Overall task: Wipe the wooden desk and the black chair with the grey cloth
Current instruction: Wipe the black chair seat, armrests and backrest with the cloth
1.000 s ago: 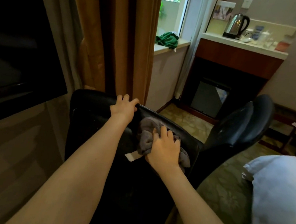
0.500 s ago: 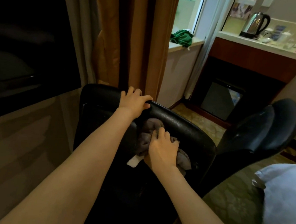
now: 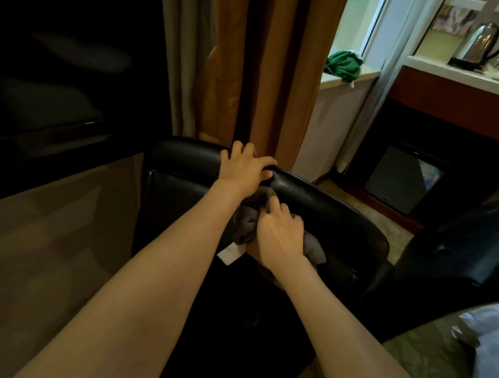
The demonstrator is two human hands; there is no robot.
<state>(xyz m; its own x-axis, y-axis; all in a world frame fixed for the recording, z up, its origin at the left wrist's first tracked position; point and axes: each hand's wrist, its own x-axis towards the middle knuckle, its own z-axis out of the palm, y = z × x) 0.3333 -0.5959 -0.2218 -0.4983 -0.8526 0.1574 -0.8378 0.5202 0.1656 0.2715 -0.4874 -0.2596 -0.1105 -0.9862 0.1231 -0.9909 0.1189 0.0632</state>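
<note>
The brown wooden desk (image 3: pixel 34 258) stands left of the black leather chair (image 3: pixel 332 210). The crumpled grey cloth (image 3: pixel 246 222) lies against the chair's backrest, clutched by the right hand (image 3: pixel 280 235). The left hand (image 3: pixel 244 169) curls over the backrest's top edge.

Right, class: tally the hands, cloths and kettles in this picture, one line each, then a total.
Hands: 2, left hand gripping the chair, right hand on the grey cloth
Cloths: 2, that grey cloth and a green cloth
Kettles: 1, the kettle
Total: 5
</note>
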